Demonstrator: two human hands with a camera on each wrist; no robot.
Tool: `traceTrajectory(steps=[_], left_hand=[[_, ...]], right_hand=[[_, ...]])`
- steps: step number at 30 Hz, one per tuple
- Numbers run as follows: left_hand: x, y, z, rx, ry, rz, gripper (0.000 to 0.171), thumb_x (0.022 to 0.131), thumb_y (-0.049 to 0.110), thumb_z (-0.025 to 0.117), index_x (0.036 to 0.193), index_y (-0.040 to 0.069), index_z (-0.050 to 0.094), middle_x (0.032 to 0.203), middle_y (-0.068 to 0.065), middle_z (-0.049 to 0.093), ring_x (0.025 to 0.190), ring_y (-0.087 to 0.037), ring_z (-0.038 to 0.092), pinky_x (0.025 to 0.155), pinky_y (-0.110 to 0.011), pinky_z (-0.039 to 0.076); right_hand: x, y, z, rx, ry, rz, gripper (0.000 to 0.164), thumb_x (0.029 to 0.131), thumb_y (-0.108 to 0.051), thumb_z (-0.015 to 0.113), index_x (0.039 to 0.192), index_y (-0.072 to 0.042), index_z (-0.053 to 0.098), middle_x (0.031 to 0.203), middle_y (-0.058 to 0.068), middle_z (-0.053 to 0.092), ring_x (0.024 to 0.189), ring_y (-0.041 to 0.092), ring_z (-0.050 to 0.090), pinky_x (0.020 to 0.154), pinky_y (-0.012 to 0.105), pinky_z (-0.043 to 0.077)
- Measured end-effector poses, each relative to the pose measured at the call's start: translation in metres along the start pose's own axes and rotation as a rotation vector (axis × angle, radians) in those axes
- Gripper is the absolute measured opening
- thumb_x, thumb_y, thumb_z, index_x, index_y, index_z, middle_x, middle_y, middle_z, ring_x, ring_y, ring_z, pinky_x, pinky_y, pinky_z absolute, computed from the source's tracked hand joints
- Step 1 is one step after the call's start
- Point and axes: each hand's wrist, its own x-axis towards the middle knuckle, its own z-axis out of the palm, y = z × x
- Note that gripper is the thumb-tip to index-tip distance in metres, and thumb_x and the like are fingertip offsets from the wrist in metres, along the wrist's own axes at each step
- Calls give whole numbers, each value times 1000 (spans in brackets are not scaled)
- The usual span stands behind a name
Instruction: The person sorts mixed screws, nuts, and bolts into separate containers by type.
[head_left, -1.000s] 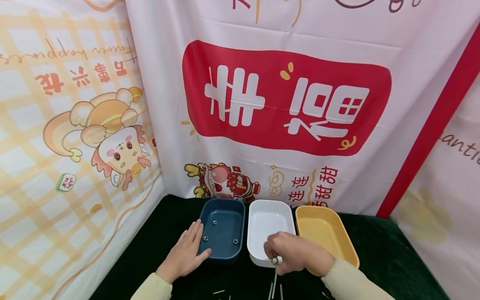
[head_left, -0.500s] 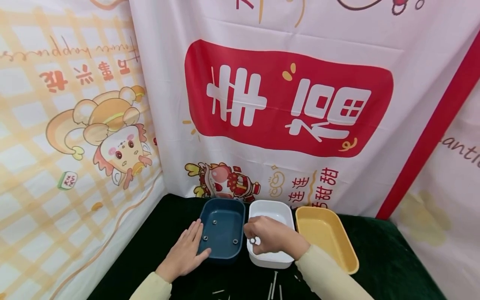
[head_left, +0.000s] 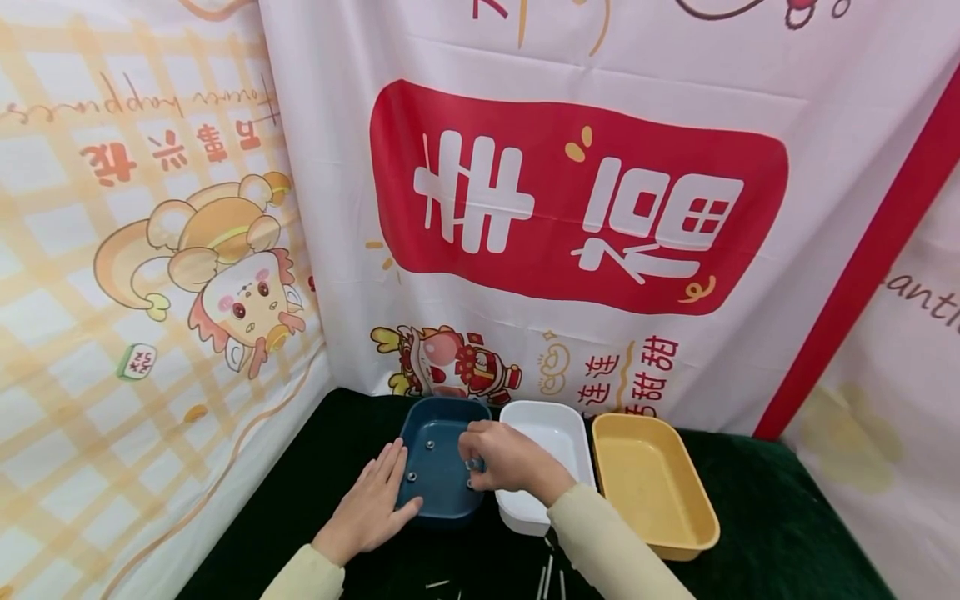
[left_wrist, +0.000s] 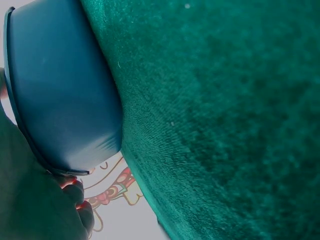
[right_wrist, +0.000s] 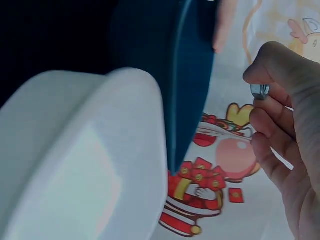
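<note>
Between thumb and fingertips my right hand (head_left: 510,457) pinches a metal nut (right_wrist: 260,91), held above the right side of the blue tray (head_left: 444,502). My left hand (head_left: 372,502) lies against that tray's left rim, fingers straight and thumb at the near corner. Two small nuts show plainly on the tray floor, one (head_left: 430,445) toward the back and another (head_left: 412,477) near the left wall. A third nut (head_left: 470,484) is partly covered by the right hand. In the left wrist view the blue tray's outer wall (left_wrist: 60,90) is seen beside the hand.
A white tray (head_left: 553,429) stands just right of the blue one, partly under the right forearm. Farther right is a yellow tray (head_left: 652,471). Several long bolts (head_left: 547,577) and a small metal piece (head_left: 437,584) lie on the dark green cloth (head_left: 780,508) in front.
The right hand has moved left with the nut, from the front of the white tray across it to over the blue tray. The left hand has stayed in place.
</note>
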Motion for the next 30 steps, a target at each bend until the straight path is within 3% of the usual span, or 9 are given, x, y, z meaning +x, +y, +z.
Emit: traceTrajectory(steps=[11,13,17,21,30], left_hand=[[0,-1,3,-4,-3,-3,90,105,60,50,168,2,20,179,-14,8,167,-37,10,132,-63,16],[0,-1,4,-6,1,-2,90,105,60,50,168,2,21,179,-14,9,166,-37,10,132,-63,16],[1,-1,4,-3,2,1,90,105,61,50,168,2,20,179,-14,9,167,-37,10,132,-63,17],[1,-1,4,4,5,9,91,106,61,49,168,2,20,179,-14,9,167,-37,9,132,-63,17],[5,-2,5,23,4,0,91,105,61,50,168,2,20,179,-14,9,166,-37,10,132,-62,17]], right_hand=[[13,11,34,24,87,73,12,90,-18,81,97,-18,71,95,-5,64,80,4,53,72,12,53],[15,10,39,27,101,100,14,92,-18,80,104,-18,73,102,-4,67,86,5,58,78,14,57],[16,8,45,35,133,145,35,97,-21,78,130,-13,70,129,2,69,112,12,68,98,26,61],[13,8,41,50,148,169,50,99,-25,76,145,-12,62,146,6,63,127,17,67,105,33,59],[-3,19,17,62,140,171,53,99,-24,75,147,-8,58,149,9,62,131,21,65,109,38,56]])
